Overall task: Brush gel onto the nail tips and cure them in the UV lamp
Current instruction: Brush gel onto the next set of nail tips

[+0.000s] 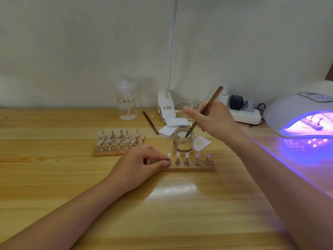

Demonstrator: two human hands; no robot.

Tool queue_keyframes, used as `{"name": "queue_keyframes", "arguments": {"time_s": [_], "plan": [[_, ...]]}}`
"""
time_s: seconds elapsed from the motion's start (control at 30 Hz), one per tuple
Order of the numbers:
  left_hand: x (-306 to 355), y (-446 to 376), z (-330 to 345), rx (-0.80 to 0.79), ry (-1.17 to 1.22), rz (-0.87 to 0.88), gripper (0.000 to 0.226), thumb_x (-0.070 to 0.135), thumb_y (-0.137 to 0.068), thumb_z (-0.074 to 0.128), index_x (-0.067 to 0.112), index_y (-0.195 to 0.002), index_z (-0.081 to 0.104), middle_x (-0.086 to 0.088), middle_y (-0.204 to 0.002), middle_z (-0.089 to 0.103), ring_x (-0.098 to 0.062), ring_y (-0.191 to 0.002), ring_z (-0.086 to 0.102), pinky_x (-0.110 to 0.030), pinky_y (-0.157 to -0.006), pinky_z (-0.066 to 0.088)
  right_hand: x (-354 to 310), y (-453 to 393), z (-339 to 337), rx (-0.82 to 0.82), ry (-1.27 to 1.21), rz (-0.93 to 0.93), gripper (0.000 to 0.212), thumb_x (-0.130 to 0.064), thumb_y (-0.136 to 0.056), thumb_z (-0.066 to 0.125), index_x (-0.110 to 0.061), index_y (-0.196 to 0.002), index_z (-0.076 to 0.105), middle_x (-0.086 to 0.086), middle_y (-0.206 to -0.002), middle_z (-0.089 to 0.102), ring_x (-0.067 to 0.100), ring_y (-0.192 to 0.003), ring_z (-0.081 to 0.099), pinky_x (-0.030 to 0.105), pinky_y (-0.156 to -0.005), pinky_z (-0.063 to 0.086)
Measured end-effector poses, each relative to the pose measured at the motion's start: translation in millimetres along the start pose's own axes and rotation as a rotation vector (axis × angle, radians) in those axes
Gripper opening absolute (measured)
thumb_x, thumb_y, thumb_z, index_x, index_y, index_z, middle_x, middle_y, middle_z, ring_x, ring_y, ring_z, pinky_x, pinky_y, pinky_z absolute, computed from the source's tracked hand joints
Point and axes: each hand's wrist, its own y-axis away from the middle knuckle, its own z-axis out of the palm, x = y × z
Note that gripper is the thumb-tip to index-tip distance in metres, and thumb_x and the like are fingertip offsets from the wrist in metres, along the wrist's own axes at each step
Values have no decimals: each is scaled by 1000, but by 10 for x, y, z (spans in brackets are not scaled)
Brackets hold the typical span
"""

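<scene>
A wooden strip [196,167] in front of me carries several nail tips [187,156] on small metal stands. My left hand [142,163] pinches the leftmost stand at the strip's left end. My right hand [214,120] holds a thin brown brush [210,104], its tip dipped in a small glass jar [183,142] just behind the strip. The white UV lamp [295,114] at the right glows purple, with another strip of stands inside it.
Two more strips of nail tips [117,141] lie left of the jar. A clear bottle [126,103], a second brush [150,121], white pads [171,127], a clip lamp base [165,107] and a power strip [245,115] stand along the back wall.
</scene>
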Motion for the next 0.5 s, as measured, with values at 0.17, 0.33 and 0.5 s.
{"name": "queue_keyframes", "arguments": {"time_s": [0.17, 0.33, 0.5], "plan": [[-17, 14, 1, -7, -22, 14, 11, 44, -63, 72, 47, -73, 68, 20, -80, 61, -3, -59, 41, -23, -58, 37, 19, 6, 63, -73, 56, 4, 38, -43, -85, 61, -16, -59, 51, -9, -48, 47, -4, -44, 46, 8, -47, 35], [-22, 21, -1, 0, -46, 30, 18, 38, -65, 75, 50, -73, 65, 18, -81, 62, -3, -58, 41, -21, -57, 37, -16, 4, 23, -70, 68, -10, 38, -43, -87, 58, -15, -61, 52, -4, -51, 49, -2, -43, 45, 15, -50, 37], [-14, 23, -2, -1, -50, 22, 15, 43, -63, 73, 49, -75, 66, 17, -81, 61, -3, -58, 41, -22, -58, 38, -23, -56, -179, 5, -122, 39, 38, -34, -91, 55, -15, -59, 47, -10, -40, 46, -1, -37, 40, 17, -49, 38]]}}
